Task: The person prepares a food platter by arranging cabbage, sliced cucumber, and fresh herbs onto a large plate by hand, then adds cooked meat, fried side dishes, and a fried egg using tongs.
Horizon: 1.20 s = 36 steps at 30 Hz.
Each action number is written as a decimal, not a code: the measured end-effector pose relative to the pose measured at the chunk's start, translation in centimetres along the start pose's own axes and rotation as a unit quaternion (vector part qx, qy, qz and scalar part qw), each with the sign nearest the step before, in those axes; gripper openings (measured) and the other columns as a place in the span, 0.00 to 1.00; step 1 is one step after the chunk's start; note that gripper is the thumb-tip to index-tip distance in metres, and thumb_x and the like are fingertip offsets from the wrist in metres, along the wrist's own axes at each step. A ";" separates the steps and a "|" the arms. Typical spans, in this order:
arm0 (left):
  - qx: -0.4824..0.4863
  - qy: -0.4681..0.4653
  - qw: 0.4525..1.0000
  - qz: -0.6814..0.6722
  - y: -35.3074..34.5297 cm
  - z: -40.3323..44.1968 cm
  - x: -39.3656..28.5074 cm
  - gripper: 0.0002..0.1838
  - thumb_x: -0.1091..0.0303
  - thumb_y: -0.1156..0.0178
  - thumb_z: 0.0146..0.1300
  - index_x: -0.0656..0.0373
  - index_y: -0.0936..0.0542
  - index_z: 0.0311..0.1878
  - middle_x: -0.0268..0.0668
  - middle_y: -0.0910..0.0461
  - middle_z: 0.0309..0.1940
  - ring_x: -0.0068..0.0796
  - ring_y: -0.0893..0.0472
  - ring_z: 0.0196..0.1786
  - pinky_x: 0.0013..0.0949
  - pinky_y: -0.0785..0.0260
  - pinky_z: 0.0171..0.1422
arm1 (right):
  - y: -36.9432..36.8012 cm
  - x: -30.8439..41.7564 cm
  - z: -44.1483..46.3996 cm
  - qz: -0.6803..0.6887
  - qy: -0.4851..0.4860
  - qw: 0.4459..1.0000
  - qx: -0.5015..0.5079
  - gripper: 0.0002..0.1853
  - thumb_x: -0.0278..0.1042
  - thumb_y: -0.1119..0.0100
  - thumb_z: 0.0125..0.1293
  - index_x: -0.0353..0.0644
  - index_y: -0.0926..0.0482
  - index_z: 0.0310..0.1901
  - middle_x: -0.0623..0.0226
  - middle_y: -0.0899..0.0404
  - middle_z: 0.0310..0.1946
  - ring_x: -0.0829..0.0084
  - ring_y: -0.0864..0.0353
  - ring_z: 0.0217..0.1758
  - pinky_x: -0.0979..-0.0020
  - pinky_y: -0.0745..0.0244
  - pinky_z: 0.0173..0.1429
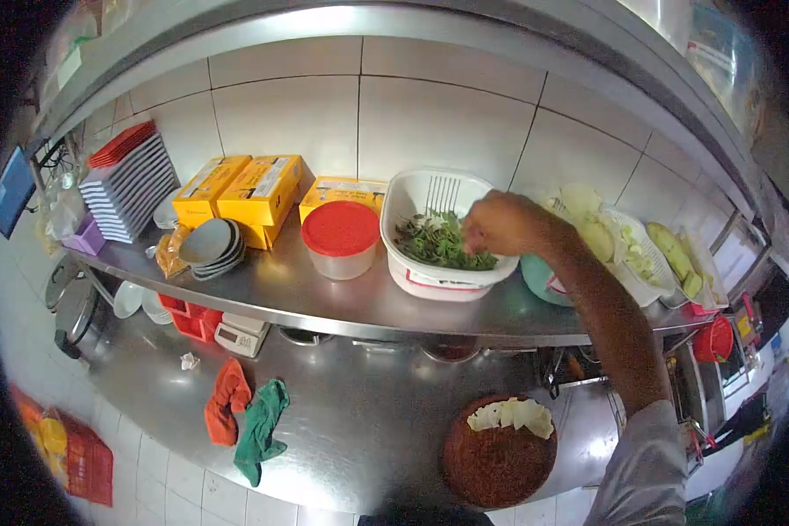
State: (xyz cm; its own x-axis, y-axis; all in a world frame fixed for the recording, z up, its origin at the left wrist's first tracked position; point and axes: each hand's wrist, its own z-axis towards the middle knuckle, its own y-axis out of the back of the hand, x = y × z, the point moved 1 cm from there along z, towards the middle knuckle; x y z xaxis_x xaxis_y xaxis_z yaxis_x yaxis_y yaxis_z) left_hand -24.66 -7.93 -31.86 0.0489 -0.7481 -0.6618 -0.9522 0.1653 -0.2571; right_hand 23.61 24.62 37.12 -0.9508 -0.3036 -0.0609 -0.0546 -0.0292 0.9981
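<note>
My right hand (508,226) reaches up to the shelf and into the right side of a white plastic basket (440,282). Its fingers are curled together on leafy green herbs (443,241) that lie in the basket; the fingertips are partly hidden among the leaves. Nowhere in view is my left hand. Beside the basket, to its left, stands a clear tub with a red lid (342,228). Below, on the counter, a round brown chopping block (498,465) carries pale, leaf-like pieces (513,415) along its far edge.
Yellow boxes (259,188), stacked grey bowls (210,245) and striped containers (131,188) stand left on the steel shelf (272,285). Right of my forearm sits a white basket of pale green vegetables (644,267). Orange (228,401) and green cloths (261,430) and a scale (239,335) occupy the counter.
</note>
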 end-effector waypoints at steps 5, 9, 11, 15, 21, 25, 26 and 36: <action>-0.001 0.004 0.999 -0.049 2.9 -0.2 2.5 0.21 0.64 0.37 0.64 0.55 0.25 0.60 0.41 0.17 0.46 0.35 0.16 0.43 0.35 0.21 0.43 | -0.2 -1.2 0.5 -0.059 -0.083 0.994 0.046 0.05 0.35 0.35 0.56 0.44 0.16 0.31 0.62 0.15 0.29 0.62 0.15 0.34 0.61 0.21 0.44; 0.020 -0.007 0.997 -0.075 4.5 -0.5 2.6 0.23 0.64 0.37 0.64 0.54 0.26 0.62 0.41 0.18 0.47 0.34 0.16 0.43 0.34 0.21 0.41 | 2.0 -0.7 -1.4 0.042 -0.121 0.988 -0.090 0.03 0.26 0.39 0.59 0.42 0.16 0.34 0.60 0.15 0.29 0.64 0.14 0.34 0.64 0.21 0.42; 0.049 -0.027 0.994 -0.091 5.4 -0.4 2.8 0.24 0.65 0.37 0.63 0.54 0.27 0.63 0.41 0.18 0.48 0.33 0.16 0.42 0.33 0.21 0.40 | 2.0 -0.8 -1.8 0.066 -0.113 0.983 -0.126 0.04 0.27 0.40 0.59 0.42 0.16 0.34 0.59 0.16 0.27 0.64 0.14 0.32 0.63 0.21 0.41; 0.022 0.002 1.000 -0.011 6.6 0.7 3.3 0.23 0.66 0.38 0.63 0.54 0.27 0.63 0.41 0.18 0.45 0.31 0.16 0.39 0.30 0.22 0.36 | 2.5 -0.1 -2.5 0.141 -0.099 0.972 -0.162 0.05 0.25 0.40 0.59 0.42 0.16 0.36 0.58 0.16 0.26 0.66 0.14 0.34 0.63 0.20 0.40; 0.098 -0.004 0.970 -0.224 6.2 -0.4 3.4 0.20 0.63 0.44 0.67 0.56 0.25 0.60 0.40 0.17 0.43 0.31 0.16 0.41 0.29 0.22 0.39 | 0.0 -0.2 -1.7 0.151 -0.035 0.964 -0.217 0.10 0.19 0.37 0.58 0.40 0.16 0.42 0.59 0.16 0.30 0.66 0.14 0.38 0.66 0.19 0.42; 0.032 0.012 0.993 -0.110 5.4 -0.3 3.0 0.19 0.62 0.43 0.67 0.57 0.25 0.59 0.40 0.17 0.43 0.32 0.16 0.41 0.30 0.22 0.40 | 1.4 1.2 -2.5 0.140 -0.056 0.962 -0.227 0.12 0.20 0.38 0.60 0.38 0.17 0.46 0.62 0.16 0.34 0.73 0.15 0.39 0.73 0.20 0.45; 0.026 0.014 0.995 -0.095 5.1 -0.3 3.0 0.19 0.62 0.43 0.67 0.57 0.25 0.59 0.40 0.17 0.42 0.32 0.16 0.41 0.31 0.22 0.40 | 1.5 1.4 -2.5 0.179 -0.078 0.950 -0.242 0.10 0.22 0.38 0.61 0.39 0.17 0.44 0.60 0.15 0.32 0.70 0.15 0.38 0.70 0.20 0.45; 0.009 0.053 0.997 0.059 7.0 -3.7 2.5 0.17 0.62 0.41 0.67 0.57 0.23 0.56 0.41 0.17 0.41 0.35 0.16 0.41 0.34 0.22 0.42 | -1.7 6.1 -16.6 0.224 -0.158 0.865 -0.421 0.08 0.24 0.33 0.59 0.40 0.16 0.42 0.64 0.15 0.39 0.74 0.15 0.44 0.71 0.20 0.51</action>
State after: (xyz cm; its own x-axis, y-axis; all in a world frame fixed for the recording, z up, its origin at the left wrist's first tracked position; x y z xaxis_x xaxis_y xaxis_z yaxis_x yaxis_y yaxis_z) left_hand -32.33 -11.01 -32.71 -0.0955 -0.7861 -0.6106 -0.9439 0.2663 -0.1952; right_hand 22.97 7.00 34.86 -0.8624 -0.1927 0.4681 0.4555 -0.6989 0.5514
